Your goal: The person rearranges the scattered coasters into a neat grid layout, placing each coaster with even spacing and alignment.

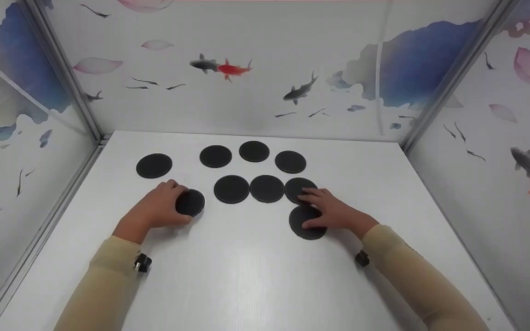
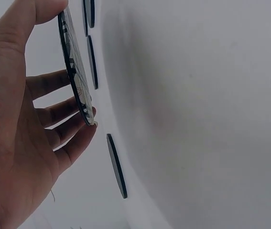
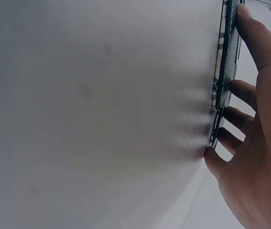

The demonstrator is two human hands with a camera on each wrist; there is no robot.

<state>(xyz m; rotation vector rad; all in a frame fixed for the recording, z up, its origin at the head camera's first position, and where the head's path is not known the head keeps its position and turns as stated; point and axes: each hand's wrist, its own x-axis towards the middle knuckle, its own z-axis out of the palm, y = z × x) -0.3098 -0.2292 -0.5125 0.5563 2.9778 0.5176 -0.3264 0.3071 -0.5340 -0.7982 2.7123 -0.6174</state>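
Within 3 printed walls [image 1: 260, 117], a white bench [image 1: 242, 289] carries 9 black discs. The left hand [image 1: 164, 207] pinches a tilted disc [image 1: 192, 202] at its rim, clear of the bench. The right hand's [image 1: 334, 211] fingers spread over a far disc [image 1: 294, 185] and a near disc [image 1: 297, 219]; whether they grip cannot be told. Between the hands lie 2 touching discs [image 1: 232, 189]; 4 others [image 1: 254, 151] lie behind.

I'm watching the left hand [image 2: 23, 119] hold a disc [image 2: 75, 69] tilted, thumb at one edge, fingers at the other, patterned face showing; more discs [image 2: 116, 166] lie on the white table [image 2: 211, 114].
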